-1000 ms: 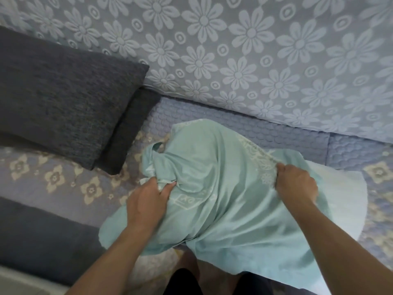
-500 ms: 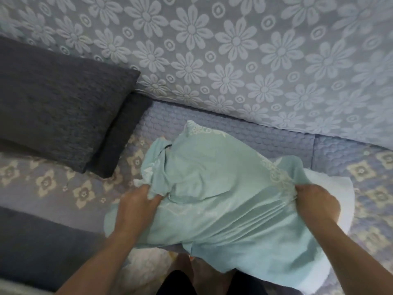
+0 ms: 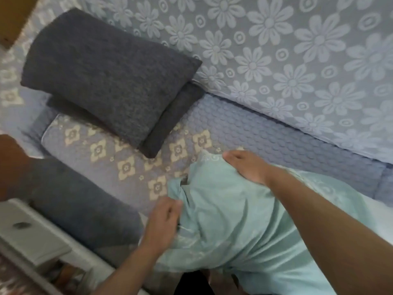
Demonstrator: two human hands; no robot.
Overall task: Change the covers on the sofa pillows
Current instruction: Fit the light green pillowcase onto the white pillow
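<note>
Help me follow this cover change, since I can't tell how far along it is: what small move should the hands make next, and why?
Probably draw the mint-green cover further along the white pillow. The left hand grips the cover's bunched edge, the right hand lies on its far corner, and part of the pillow shows bare at the right, so the cover seems only partly on.

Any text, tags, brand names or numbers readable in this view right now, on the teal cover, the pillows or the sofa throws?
None: no readable text anywhere in the head view.
The teal cover shows only a pale woven pattern, no letters.
The dark grey pillows and the flowered sofa throw carry no label that shows.
The left hand and right hand may hide any tag.
</note>
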